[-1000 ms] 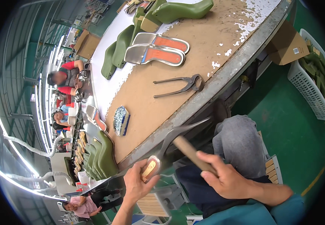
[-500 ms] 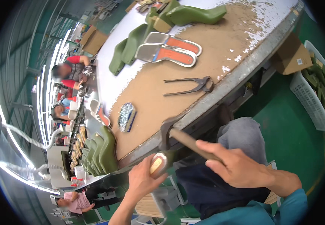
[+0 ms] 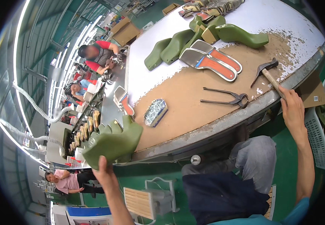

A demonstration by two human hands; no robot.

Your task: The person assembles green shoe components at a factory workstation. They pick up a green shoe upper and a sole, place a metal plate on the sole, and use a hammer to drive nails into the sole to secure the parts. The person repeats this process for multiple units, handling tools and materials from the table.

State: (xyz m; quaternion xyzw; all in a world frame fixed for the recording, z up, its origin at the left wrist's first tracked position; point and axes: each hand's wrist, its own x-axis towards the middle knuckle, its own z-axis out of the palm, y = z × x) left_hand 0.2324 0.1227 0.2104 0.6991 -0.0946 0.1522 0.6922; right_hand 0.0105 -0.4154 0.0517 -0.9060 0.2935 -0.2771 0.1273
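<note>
At the table's left corner, my left hand (image 3: 104, 173) grips a green shoe last (image 3: 111, 144), thumb on its near side and the other fingers hidden behind it. Several more green lasts stand close against it. Far to the right, my right hand (image 3: 293, 107) is closed around the handle end of a hammer (image 3: 270, 77), whose head rests on the table near its right edge. Pincers (image 3: 226, 98) lie with jaws toward the hammer. A small blue-edged box of nails (image 3: 155, 112) sits between the lasts and the pincers.
Orange and silver insoles (image 3: 217, 63) lie beyond the pincers, beside more green lasts (image 3: 241, 35). The table's metal edge (image 3: 192, 135) runs in front of my knees. A white basket (image 3: 316, 138) and carton (image 3: 312, 93) stand at right. Co-workers sit at left.
My left hand has moved left from my lap to the row of lasts. My right hand has carried the hammer away right, onto the table. The view has shifted.
</note>
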